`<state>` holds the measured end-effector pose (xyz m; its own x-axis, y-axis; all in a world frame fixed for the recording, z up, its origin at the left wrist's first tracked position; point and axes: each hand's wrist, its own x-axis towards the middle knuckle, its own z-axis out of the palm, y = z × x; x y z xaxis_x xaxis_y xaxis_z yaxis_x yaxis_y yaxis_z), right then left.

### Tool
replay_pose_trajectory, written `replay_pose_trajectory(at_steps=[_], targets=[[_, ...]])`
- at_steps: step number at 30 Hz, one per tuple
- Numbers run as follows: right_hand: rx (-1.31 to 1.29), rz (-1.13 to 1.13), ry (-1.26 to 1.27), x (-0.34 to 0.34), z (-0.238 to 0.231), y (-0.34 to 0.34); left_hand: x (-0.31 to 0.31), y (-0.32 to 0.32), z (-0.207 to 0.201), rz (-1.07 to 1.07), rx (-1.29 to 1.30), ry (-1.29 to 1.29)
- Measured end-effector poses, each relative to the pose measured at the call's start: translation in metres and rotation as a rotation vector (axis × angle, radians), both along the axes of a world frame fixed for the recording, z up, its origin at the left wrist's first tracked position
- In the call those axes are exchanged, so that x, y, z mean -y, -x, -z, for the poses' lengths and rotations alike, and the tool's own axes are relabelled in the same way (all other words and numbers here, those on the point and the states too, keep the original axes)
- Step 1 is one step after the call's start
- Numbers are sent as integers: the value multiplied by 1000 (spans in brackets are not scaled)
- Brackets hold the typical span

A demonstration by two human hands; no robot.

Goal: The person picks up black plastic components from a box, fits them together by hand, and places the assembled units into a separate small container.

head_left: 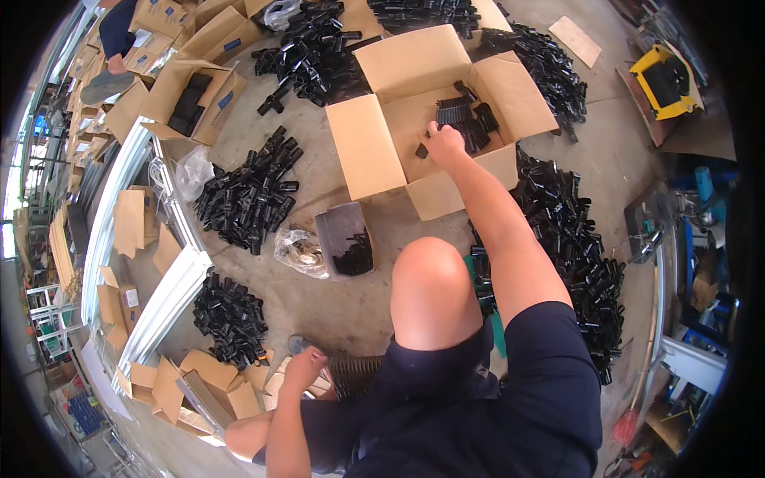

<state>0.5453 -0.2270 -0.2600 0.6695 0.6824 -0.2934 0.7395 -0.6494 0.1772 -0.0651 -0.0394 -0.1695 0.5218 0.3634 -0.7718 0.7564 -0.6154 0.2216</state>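
Observation:
My right hand (443, 145) reaches into a large open cardboard box (366, 147), its fingers closed on a small black tubular part (421, 150). Beside those fingers, a neat row of black tubular parts (456, 111) lies in the box, with a few others around it. Low at the left, near my bent leg, my left hand (303, 369) is closed with its fingers curled. Whatever it may hold is too small to make out. A small grey bin (346, 211) with black bits inside stands on the floor between my hands, next to a clear plastic bag (301, 253).
Piles of black tubular parts lie at the left (251, 191), behind the box and along the right (570, 231). White metal rails (171, 299) and smaller open cartons (203, 390) stand at the left. A yellow-and-black container (665, 80) is far right. Another person's arm (117, 64) shows far left.

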Motion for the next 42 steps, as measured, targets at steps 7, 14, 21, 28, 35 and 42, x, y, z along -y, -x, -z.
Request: replay_pose_trajectory(at_steps=[7,14,21,28,35,42], targets=[[-37,-120,-27,-13,38,-8,-28,-55,-88,-58,249,-38],[-119,52,-211,-6,26,0,-32,-71,-113,-30,325,7],[-225,199,-606,4,11,-1,-25,-90,-84,-115,381,118],[-297,-137,-1104,-27,-126,52,-32,-126,-77,-579,703,752],[-288,-713,-851,-103,-255,231,-20,-158,-126,-818,899,1510],[-402,-575,-892,-124,-281,304,-36,-136,-116,-747,1002,1239]])
